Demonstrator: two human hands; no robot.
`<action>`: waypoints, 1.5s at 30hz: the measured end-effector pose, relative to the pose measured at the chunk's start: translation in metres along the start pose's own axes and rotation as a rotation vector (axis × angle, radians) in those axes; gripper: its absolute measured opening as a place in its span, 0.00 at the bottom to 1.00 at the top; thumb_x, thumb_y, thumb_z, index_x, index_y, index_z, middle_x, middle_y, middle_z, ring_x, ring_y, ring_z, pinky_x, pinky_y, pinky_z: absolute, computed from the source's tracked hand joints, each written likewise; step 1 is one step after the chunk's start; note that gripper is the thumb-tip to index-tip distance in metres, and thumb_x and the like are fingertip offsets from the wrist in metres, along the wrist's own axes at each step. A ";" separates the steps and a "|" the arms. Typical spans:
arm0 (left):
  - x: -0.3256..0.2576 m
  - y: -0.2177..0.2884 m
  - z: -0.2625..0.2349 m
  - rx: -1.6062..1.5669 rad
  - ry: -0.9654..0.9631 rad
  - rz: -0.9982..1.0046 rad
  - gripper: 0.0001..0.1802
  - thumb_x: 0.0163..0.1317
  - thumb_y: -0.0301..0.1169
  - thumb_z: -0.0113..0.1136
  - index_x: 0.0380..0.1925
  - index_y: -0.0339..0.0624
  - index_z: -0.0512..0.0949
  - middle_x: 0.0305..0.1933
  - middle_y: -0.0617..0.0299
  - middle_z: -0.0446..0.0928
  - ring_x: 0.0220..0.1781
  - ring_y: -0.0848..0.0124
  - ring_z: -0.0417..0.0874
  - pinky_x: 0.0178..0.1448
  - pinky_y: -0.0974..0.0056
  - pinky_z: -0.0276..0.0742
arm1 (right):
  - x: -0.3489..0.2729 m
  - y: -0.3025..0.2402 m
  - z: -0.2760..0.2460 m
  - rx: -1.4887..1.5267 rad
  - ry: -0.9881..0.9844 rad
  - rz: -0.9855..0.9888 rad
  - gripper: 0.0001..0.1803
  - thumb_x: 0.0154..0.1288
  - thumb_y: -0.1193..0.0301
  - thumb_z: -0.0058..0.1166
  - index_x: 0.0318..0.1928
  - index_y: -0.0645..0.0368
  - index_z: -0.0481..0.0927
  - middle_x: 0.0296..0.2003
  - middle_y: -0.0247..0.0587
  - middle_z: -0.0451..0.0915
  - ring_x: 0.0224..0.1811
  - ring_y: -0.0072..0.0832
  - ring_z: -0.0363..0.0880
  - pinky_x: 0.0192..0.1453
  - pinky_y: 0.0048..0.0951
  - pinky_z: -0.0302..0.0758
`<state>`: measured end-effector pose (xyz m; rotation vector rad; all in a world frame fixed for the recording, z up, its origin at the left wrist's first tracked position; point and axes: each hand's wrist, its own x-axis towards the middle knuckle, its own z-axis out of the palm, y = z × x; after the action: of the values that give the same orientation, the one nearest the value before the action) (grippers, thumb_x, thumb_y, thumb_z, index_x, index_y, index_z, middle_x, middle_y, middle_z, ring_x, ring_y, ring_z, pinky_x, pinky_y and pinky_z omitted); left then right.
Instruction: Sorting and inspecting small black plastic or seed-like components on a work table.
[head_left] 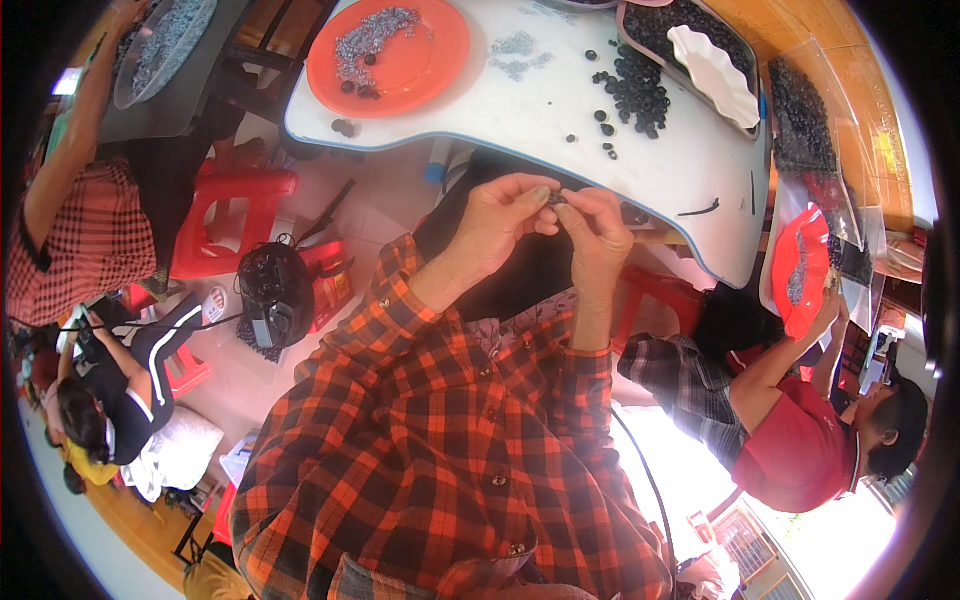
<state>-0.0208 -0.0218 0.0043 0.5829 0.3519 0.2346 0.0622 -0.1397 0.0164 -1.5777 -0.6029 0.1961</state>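
My left hand (500, 218) and my right hand (597, 232) meet just off the near edge of the white table (490, 108). Between their fingertips they pinch a small dark part (557, 200), mostly covered by the fingers, so its exact kind is hidden. On the table beyond, a loose pile of small black round parts (640, 95) lies to the right. An orange plate (437, 82) at the left holds small grey pieces (362, 45) and a few black round parts.
A tray of black parts with a white scalloped dish (710, 75) on it stands at the back right. Two thin black strips lie near the table's right end. Red stools (235, 215) and a black fan-like object (272, 290) are at left. Co-workers sit on both sides.
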 end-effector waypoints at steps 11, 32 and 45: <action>0.000 0.000 0.000 -0.002 0.008 -0.037 0.12 0.68 0.29 0.56 0.47 0.36 0.79 0.31 0.64 0.79 0.30 0.77 0.79 0.36 0.74 0.77 | -0.002 0.001 0.000 -0.023 0.004 -0.034 0.09 0.56 0.85 0.62 0.37 0.62 0.84 0.35 0.33 0.76 0.36 0.19 0.74 0.40 0.18 0.71; 0.000 0.001 0.002 -0.099 -0.012 -0.066 0.12 0.68 0.29 0.56 0.47 0.34 0.79 0.33 0.62 0.80 0.31 0.77 0.80 0.36 0.73 0.79 | -0.005 0.011 0.003 0.246 0.021 0.080 0.08 0.57 0.84 0.62 0.39 0.63 0.83 0.37 0.32 0.75 0.39 0.19 0.73 0.44 0.19 0.70; 0.000 -0.002 0.004 0.014 0.025 -0.006 0.11 0.69 0.28 0.55 0.47 0.34 0.79 0.31 0.63 0.79 0.31 0.77 0.80 0.37 0.74 0.79 | -0.005 0.014 0.002 0.209 0.022 0.055 0.09 0.57 0.83 0.63 0.39 0.62 0.83 0.38 0.33 0.75 0.39 0.19 0.73 0.44 0.18 0.70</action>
<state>-0.0187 -0.0259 0.0063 0.5926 0.3797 0.2336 0.0609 -0.1400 0.0016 -1.3931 -0.5054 0.2735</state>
